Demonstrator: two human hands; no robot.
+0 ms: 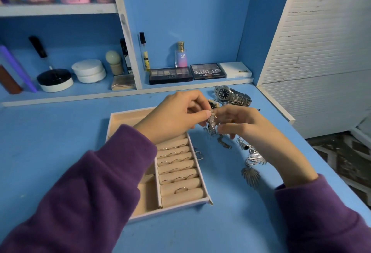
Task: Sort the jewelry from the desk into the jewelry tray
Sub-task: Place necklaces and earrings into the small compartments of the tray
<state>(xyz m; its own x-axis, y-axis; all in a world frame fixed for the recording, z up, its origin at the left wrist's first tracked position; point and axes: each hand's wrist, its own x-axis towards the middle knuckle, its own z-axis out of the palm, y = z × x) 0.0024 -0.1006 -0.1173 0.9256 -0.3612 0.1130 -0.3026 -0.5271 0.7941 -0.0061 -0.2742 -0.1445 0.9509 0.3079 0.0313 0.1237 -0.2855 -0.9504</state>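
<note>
A beige jewelry tray (128,115) lies on the blue desk, its ring rolls (178,172) holding several thin rings. My left hand (176,114) and my right hand (243,124) meet just right of the tray's far corner, both pinching a silver jewelled bracelet (211,121) that hangs between them. More silver pieces lie on the desk under and beside my right hand: a chain (223,142), leaf-shaped earrings (253,164) and a small piece (198,155) at the tray's right edge. A steel watch (230,94) sits behind my hands.
Eyeshadow palettes (170,75), a white compact (235,69) and perfume bottles (181,54) stand on the low shelf behind the desk. Jars and a sponge fill the left shelf (60,94). A white slatted panel (321,52) borders the desk's right edge.
</note>
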